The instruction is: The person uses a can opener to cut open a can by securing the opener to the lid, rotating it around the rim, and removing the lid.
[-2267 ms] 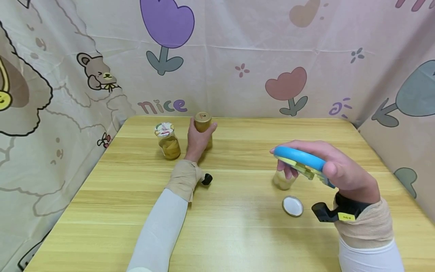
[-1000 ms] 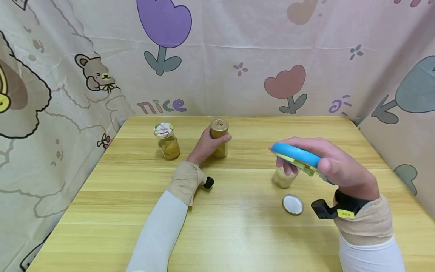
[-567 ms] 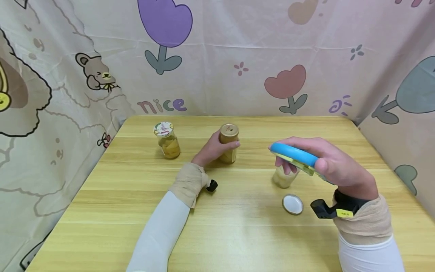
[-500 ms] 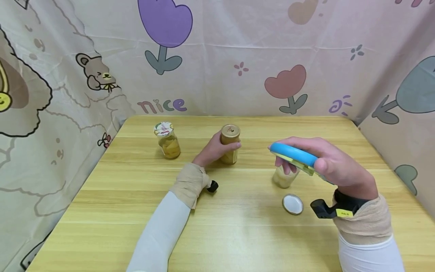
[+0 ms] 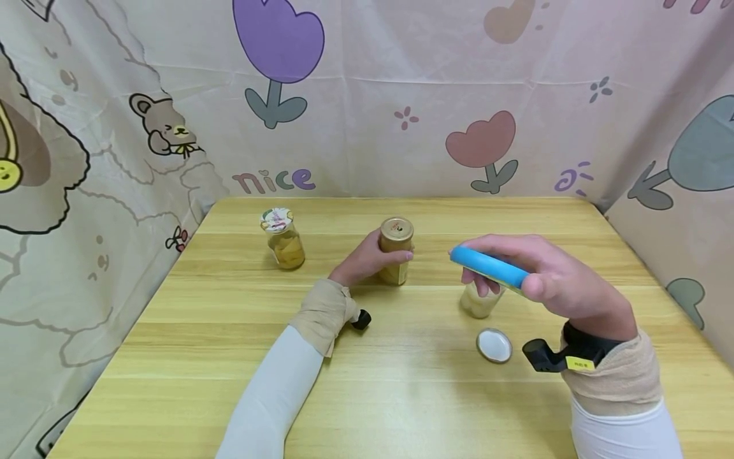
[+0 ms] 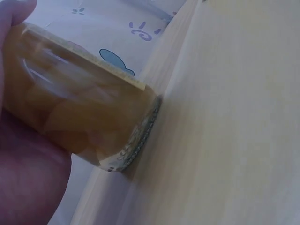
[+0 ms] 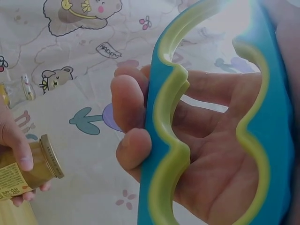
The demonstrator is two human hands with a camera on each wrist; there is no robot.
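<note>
the left hand [image 5: 369, 258] has its fingers clamped round a glass jar of fruit pieces [image 5: 394, 274], towards the far middle of the counter [image 5: 401, 408]; the thumb crosses its near side below the gold screw lid [image 5: 397, 228], a grip that probably steadies the body while leaving the lid's rim exposed. the base is close to the wood, but i cannot tell whether it touches. the right hand [image 5: 564, 280] is raised off the counter, fingers curled round one edge of a blue and yellow-green multi-size jar opener [image 5: 490, 268], palm behind its scalloped gap, seemingly so the notches are unobstructed. this hand and opener block the head view of the top of a jar with pale contents [image 5: 477, 305]; a loose lid [image 5: 494, 345] lies just in front of that jar, white inside up. another fruit jar [image 5: 288, 250], with a printed white lid, stands upright to the left, apart from the gripped one and out of its way.
</note>
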